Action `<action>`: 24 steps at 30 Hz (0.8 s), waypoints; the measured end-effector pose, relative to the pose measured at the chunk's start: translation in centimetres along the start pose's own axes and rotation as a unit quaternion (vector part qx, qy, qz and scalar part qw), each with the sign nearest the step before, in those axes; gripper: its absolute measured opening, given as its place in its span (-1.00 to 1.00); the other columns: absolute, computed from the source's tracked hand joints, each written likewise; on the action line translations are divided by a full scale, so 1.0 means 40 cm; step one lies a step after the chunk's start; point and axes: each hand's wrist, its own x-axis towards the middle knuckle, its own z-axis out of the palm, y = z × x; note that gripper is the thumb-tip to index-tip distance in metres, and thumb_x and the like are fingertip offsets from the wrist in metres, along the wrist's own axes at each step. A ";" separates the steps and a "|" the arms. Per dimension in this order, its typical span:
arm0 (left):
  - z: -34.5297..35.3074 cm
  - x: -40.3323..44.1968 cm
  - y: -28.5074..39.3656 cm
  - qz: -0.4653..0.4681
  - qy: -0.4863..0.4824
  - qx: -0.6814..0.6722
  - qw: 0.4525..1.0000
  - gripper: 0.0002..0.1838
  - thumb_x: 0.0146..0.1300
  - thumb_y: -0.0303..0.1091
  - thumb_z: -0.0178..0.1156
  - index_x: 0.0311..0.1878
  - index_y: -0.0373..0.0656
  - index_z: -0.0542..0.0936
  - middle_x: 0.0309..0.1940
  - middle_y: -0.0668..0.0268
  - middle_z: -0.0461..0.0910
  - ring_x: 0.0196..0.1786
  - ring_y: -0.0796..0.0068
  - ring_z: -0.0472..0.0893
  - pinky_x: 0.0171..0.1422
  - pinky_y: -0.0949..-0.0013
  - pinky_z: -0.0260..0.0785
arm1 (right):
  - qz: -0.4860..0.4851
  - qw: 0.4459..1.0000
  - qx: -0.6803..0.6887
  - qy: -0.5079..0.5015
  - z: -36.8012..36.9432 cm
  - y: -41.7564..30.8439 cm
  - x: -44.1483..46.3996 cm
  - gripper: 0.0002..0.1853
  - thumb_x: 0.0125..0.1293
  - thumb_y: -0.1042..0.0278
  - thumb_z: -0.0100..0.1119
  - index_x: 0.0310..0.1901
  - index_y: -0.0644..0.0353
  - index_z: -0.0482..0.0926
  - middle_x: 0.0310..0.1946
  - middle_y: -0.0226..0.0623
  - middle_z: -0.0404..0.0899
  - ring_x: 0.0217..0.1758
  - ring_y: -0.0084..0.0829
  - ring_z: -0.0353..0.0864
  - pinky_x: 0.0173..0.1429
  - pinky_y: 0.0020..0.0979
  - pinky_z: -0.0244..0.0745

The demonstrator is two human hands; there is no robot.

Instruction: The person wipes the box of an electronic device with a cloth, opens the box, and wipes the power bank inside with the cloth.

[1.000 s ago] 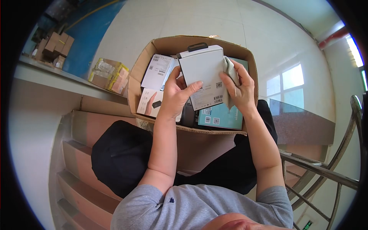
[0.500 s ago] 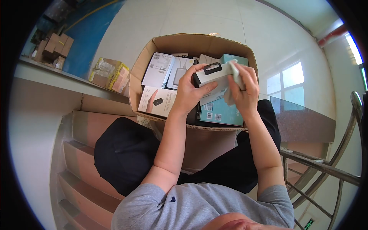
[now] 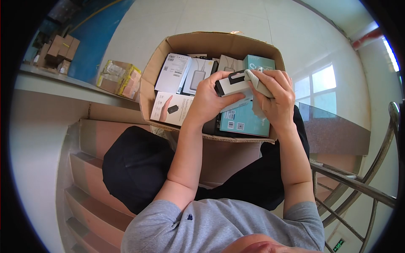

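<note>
From where I stand, the box [image 3: 234, 87] is up between the person's two hands, above the right half of the open carton [image 3: 147, 86] and clear of the things packed in it. The left hand [image 3: 206, 98] has it by the left end, thumb on the near side and fingers round the far side, a firm pinch. The narrow top, with its black tab [image 3: 237, 76], faces up; its length runs crosswise from the left hand to the right, climbing a little away from the person. The deeper body seems to drop toward the carton, though hands hide much of it.

The right hand [image 3: 276, 89] comes from the other side, fingers bent and pinching a folded cloth [image 3: 262, 87] laid against the right end, by the tab. So the left hand bears the box directly, while the right meets it through the cloth. Just below lies a teal box [image 3: 248, 121]; left of the left hand, the charger box [image 3: 170, 109] lies flat.
</note>
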 end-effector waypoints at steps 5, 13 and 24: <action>0.023 -0.005 -0.005 0.050 -0.017 0.059 0.997 -0.48 0.00 -0.56 0.57 0.10 -0.21 0.67 -0.15 0.27 0.75 -0.16 0.52 0.64 0.00 0.45 0.51 | -0.013 0.999 0.037 -0.025 0.001 -0.043 -0.001 -0.64 -0.02 0.54 0.55 -0.12 0.10 0.77 -0.20 -0.44 0.62 -0.13 -0.36 0.54 0.10 -0.30 0.45; 0.008 -0.008 0.012 -0.006 -0.014 0.026 1.000 -0.48 -0.02 -0.59 0.52 0.10 -0.22 0.66 -0.11 0.27 0.74 -0.11 0.49 0.61 0.05 0.42 0.47 | 0.047 0.994 0.094 -0.036 -0.019 0.017 0.022 -0.58 -0.13 0.59 0.53 -0.15 0.08 0.73 -0.27 -0.44 0.60 -0.20 -0.34 0.53 0.01 -0.29 0.47; 0.001 -0.001 -0.004 0.062 -0.026 0.067 0.995 -0.50 -0.03 -0.58 0.50 0.07 -0.19 0.66 -0.17 0.28 0.75 -0.21 0.47 0.63 -0.07 0.44 0.47 | -0.007 0.993 0.096 -0.073 -0.007 -0.009 0.023 -0.57 -0.15 0.59 0.55 -0.14 0.08 0.74 -0.27 -0.44 0.60 -0.20 -0.36 0.53 -0.02 -0.35 0.47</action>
